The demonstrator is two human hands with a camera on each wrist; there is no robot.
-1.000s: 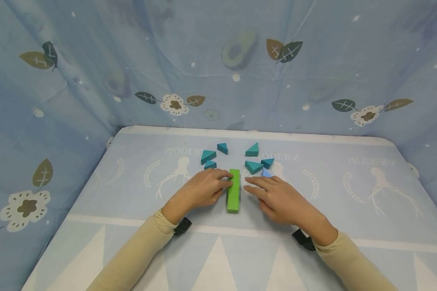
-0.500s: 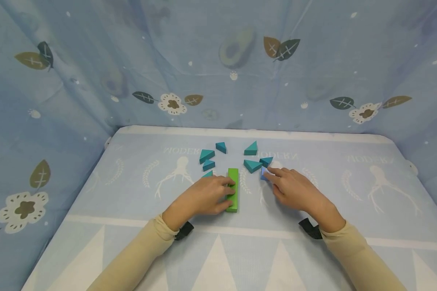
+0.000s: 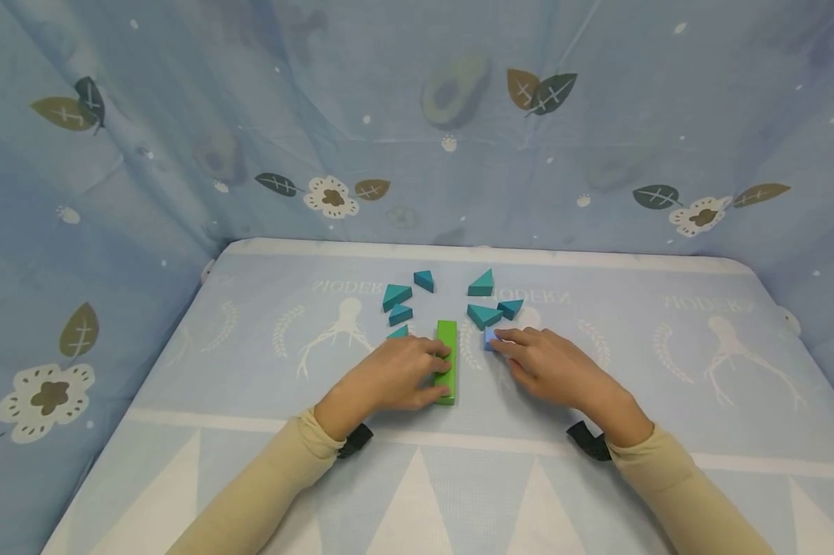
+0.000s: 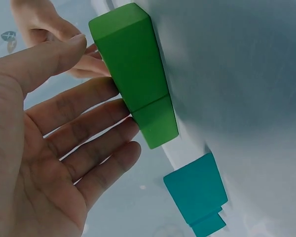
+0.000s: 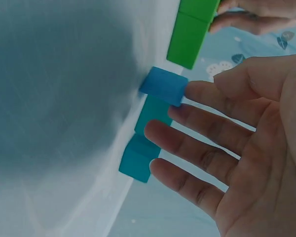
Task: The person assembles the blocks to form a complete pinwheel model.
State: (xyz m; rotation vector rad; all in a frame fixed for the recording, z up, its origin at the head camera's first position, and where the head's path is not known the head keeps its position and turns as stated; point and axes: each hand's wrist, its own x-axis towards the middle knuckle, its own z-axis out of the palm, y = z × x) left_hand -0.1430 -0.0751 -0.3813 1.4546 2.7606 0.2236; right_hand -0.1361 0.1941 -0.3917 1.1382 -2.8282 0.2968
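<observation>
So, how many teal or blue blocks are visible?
8: four teal blocks left of the green bar, one partly hidden by the left hand; three more beyond the right hand, a blue block touching it. Others may be hidden.

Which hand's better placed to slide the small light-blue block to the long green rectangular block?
Right, probably: the right hand touches the light-blue block, right of the green block. The left hand touches the green block, so likely better for steadying it.
</observation>
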